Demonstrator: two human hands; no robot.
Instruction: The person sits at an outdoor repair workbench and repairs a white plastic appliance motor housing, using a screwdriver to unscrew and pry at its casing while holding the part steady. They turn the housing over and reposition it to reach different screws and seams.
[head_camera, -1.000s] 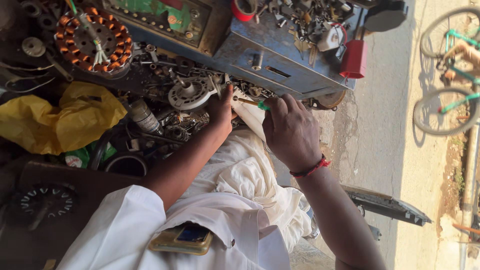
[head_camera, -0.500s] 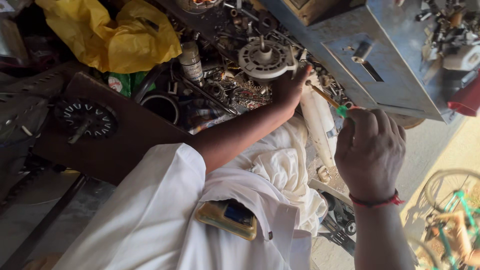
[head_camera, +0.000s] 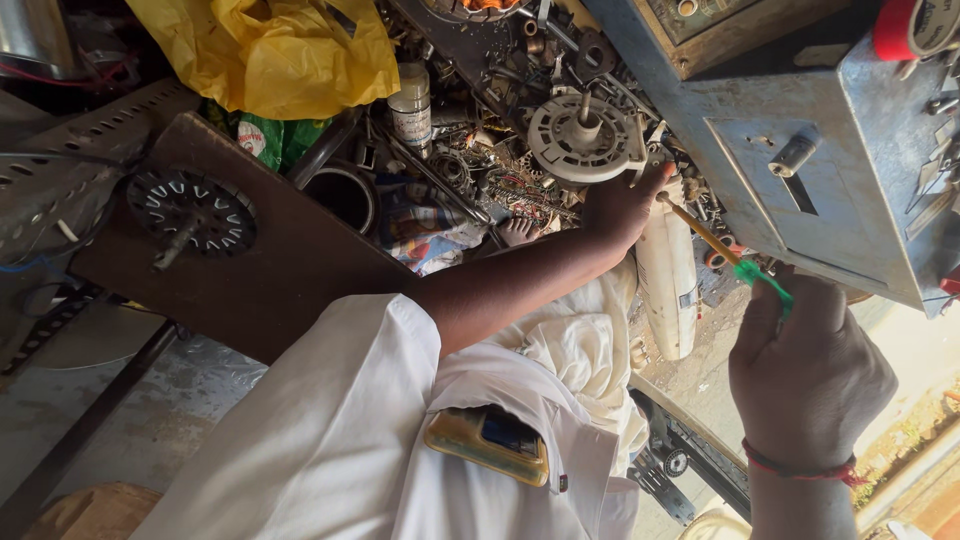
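Right hand (head_camera: 810, 375) pinches screwdriver (head_camera: 722, 250) handle | left hand (head_camera: 625, 205) fingers hidden — cannot tell | shaft thin, stiff, light — you hold the handle.

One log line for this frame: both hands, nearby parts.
left hand: touching round grey motor end cover | right hand: gripping green-handled screwdriver | tip: at left hand | nearby: blue metal box, yellow bag
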